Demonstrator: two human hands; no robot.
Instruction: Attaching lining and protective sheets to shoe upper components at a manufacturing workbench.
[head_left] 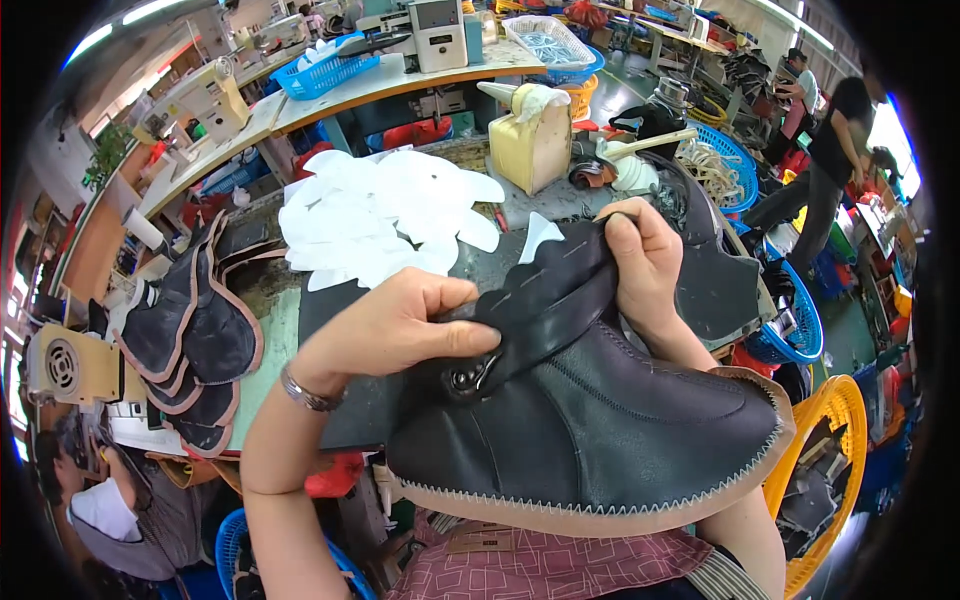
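Observation:
Both of my hands hold a black leather shoe upper (600, 420) with a tan stitched edge, close in front of me. My left hand (385, 325) pinches its strap near a metal ring (467, 378). My right hand (645, 255) grips the top edge of the upper and bends it up. A pile of white cut pieces (385, 215) lies on the dark work table (345, 395) just beyond my hands.
A stack of black uppers (195, 340) lies at the left. A yellowish block with a cloth on it (528, 140) stands behind the pile. Blue baskets (325, 70) and sewing machines (205, 95) fill the back benches. A yellow basket (825, 470) sits at right; a person (830, 150) stands beyond.

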